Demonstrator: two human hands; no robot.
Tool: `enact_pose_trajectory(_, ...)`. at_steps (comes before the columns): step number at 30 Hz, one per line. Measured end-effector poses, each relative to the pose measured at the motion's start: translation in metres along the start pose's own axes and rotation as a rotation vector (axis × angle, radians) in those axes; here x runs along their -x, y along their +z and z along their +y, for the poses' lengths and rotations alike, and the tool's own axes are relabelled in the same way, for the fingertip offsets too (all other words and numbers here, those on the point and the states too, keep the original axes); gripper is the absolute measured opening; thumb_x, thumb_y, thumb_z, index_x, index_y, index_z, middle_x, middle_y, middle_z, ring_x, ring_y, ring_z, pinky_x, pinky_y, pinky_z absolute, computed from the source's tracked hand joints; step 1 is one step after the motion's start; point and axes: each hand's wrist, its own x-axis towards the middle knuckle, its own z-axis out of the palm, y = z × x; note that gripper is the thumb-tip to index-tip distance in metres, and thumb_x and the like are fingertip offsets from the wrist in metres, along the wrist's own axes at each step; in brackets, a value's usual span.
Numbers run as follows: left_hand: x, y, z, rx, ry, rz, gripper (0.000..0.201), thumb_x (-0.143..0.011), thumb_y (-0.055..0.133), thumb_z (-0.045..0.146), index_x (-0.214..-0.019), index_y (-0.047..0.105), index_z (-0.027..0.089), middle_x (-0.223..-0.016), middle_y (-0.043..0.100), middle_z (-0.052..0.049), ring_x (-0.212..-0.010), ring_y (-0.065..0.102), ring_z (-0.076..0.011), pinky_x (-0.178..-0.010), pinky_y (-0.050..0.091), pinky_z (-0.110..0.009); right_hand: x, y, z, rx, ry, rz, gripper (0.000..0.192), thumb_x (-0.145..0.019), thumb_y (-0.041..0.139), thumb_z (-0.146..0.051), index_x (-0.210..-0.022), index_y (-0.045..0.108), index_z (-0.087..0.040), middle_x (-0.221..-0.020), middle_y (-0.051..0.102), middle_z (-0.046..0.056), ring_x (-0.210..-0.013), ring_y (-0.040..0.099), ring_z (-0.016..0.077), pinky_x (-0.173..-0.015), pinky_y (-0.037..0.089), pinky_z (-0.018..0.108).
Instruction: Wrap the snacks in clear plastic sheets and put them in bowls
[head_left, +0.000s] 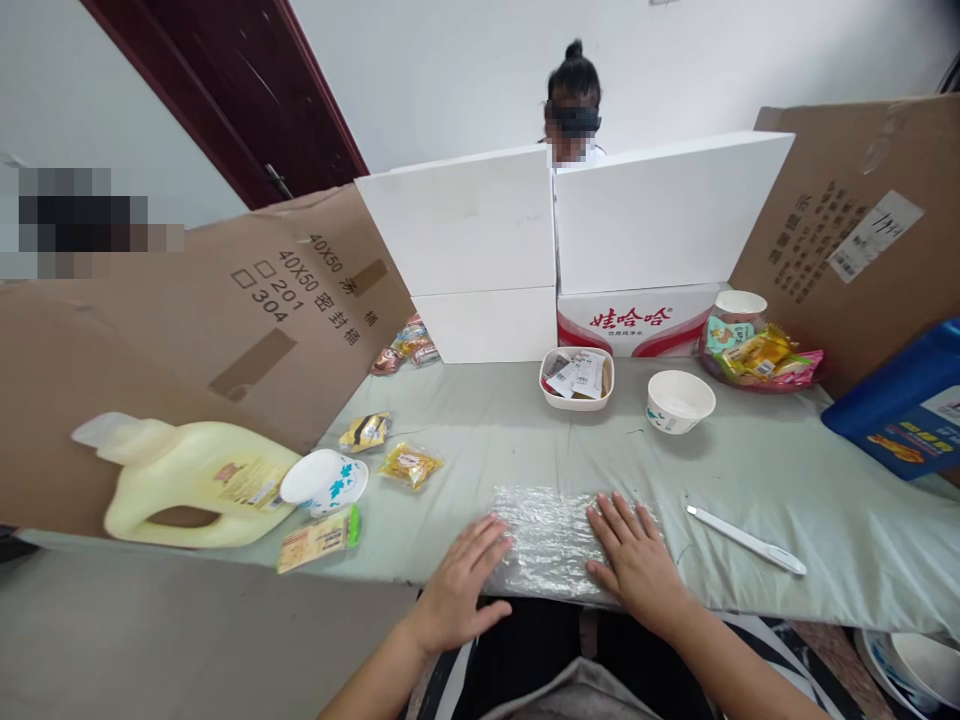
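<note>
head view looks down on a desk (787,480) draped in pale green cloth. both hands lie flat, fingers spread, palms down, on a sheet of crinkled clear plastic wrap (547,540) at the near edge: the left hand (461,585) presses its left end, the right hand (637,560) its right end, neither gripping anything. just right of the wrap lies a white pen (746,540). farther back stand an empty white paper bowl (679,400) and a small white tray of sachets (576,378). at the far right a red dish heaped with snack packets (761,358) sits. to the left a yellow jug (187,480) lies on its side, near a tipped paper cup (324,482) and loose snack packs (410,465). white foam boxes (562,230) wall the far side, a person seated behind them
</note>
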Motion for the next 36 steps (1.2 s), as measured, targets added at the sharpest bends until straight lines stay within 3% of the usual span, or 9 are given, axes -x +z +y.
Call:
enact_pose_trajectory(5,-0.005,0.001,0.013,0.078,0.044,-0.017,0.052,-0.078,0.059,0.014,-0.129,0.053,0.023,-0.134,0.055,-0.01,-0.133,0.042,-0.0293,-0.108,0.041,-0.05,0.026,-0.029,0.01,-0.152,-0.183,-0.042,0.069,-0.081,0.062,-0.051,-0.141,0.043,-0.022,-0.149,0.04,0.01,-0.139,0.03,0.0301,-0.11,0.032,0.048)
enact_pose_trajectory(8,-0.002,0.002,0.009,0.11,0.058,0.04,0.04,-0.08,0.053,0.01,-0.117,0.061,0.022,-0.126,0.061,-0.009,-0.128,0.048,-0.0267,-0.105,0.045,-0.046,0.051,-0.032,0.016,-0.172,-0.248,-0.094,0.056,-0.083,0.061,-0.032,-0.137,0.047,-0.027,-0.143,0.047,0.007,-0.134,0.039,0.0275,-0.108,0.037,0.047)
enact_pose_trajectory(11,-0.001,0.0,0.006,0.18,0.052,0.059,0.026,-0.085,0.051,0.013,-0.104,0.066,0.022,-0.118,0.066,-0.008,-0.123,0.052,-0.0249,-0.102,0.047,-0.044,0.067,-0.03,0.019,-0.184,-0.185,-0.031,0.036,-0.088,0.049,-0.015,-0.121,0.059,-0.026,-0.129,0.06,0.006,-0.125,0.051,0.0223,-0.103,0.043,0.041)
enact_pose_trajectory(15,-0.009,-0.008,0.005,0.306,-0.056,0.045,0.023,-0.092,0.045,0.02,-0.095,0.067,0.022,-0.104,0.07,-0.008,-0.112,0.059,-0.0227,-0.098,0.049,-0.043,0.063,-0.034,0.02,-0.369,-0.019,0.028,0.022,-0.092,0.043,-0.018,-0.099,0.063,-0.024,-0.108,0.067,0.007,-0.108,0.06,0.0203,-0.093,0.05,0.036)
enact_pose_trajectory(19,-0.028,-0.01,0.0,0.327,-0.245,0.096,0.026,-0.094,0.041,0.029,-0.096,0.066,0.022,-0.095,0.071,-0.007,-0.092,0.065,-0.0198,-0.087,0.053,-0.035,0.046,-0.037,0.024,-0.483,0.235,0.088,0.024,-0.094,0.039,-0.029,-0.094,0.062,-0.024,-0.097,0.068,0.007,-0.092,0.065,0.0197,-0.079,0.054,0.032)
enact_pose_trajectory(22,-0.047,-0.001,-0.003,0.246,-0.371,0.133,0.026,-0.094,0.04,0.03,-0.097,0.066,0.022,-0.095,0.071,-0.005,-0.087,0.067,-0.0186,-0.082,0.052,-0.031,0.033,-0.029,0.029,-0.408,0.404,0.11,0.028,-0.094,0.038,-0.038,-0.093,0.061,-0.023,-0.093,0.069,0.007,-0.083,0.067,0.0213,-0.073,0.054,0.034)
enact_pose_trajectory(24,-0.058,0.007,-0.004,0.171,-0.427,0.112,0.025,-0.093,0.042,0.029,-0.096,0.066,0.023,-0.096,0.072,-0.004,-0.088,0.067,-0.0188,-0.082,0.051,-0.03,0.028,-0.022,0.031,-0.312,0.465,0.088,0.03,-0.093,0.038,-0.04,-0.103,0.06,-0.021,-0.088,0.07,0.007,-0.077,0.068,0.023,-0.068,0.053,0.035)
enact_pose_trajectory(29,-0.07,0.019,-0.002,0.031,-0.512,0.058,0.02,-0.094,0.046,0.028,-0.097,0.065,0.023,-0.091,0.073,-0.004,-0.084,0.068,-0.0185,-0.077,0.048,-0.027,0.027,-0.009,0.03,-0.116,0.46,0.065,0.037,-0.093,0.036,-0.032,-0.122,0.052,-0.016,-0.081,0.07,0.007,-0.07,0.068,0.0232,-0.059,0.049,0.033)
enact_pose_trajectory(36,-0.075,0.02,0.003,-0.079,-0.598,-0.002,0.022,-0.096,0.046,0.032,-0.092,0.065,0.021,-0.087,0.072,-0.005,-0.081,0.066,-0.0199,-0.072,0.046,-0.027,0.03,-0.006,0.029,0.001,0.357,0.183,0.031,-0.093,0.039,-0.029,-0.116,0.055,-0.016,-0.093,0.068,0.01,-0.088,0.064,0.0248,-0.075,0.05,0.036)
